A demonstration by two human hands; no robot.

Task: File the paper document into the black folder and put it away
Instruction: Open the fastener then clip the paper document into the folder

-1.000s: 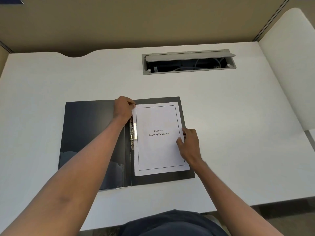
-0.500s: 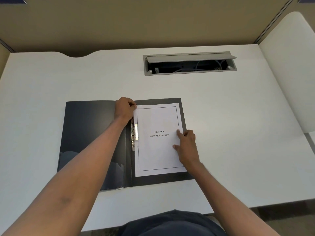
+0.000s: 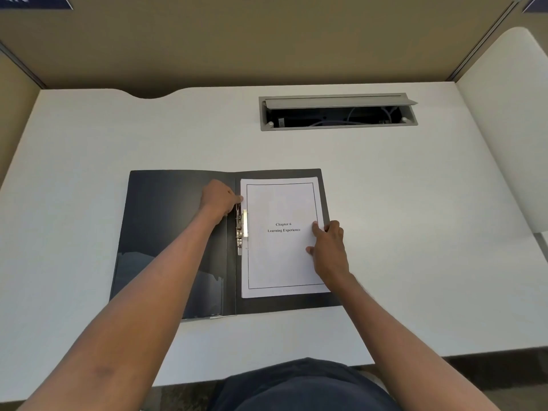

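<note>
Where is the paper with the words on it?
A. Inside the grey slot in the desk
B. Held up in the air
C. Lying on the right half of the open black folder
C: the paper lies flat on the right half of the open black folder.

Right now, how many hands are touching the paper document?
2. The left hand is at the paper document near its top-left corner, above the metal clip. The right hand rests on its right edge, over the open black folder.
</note>
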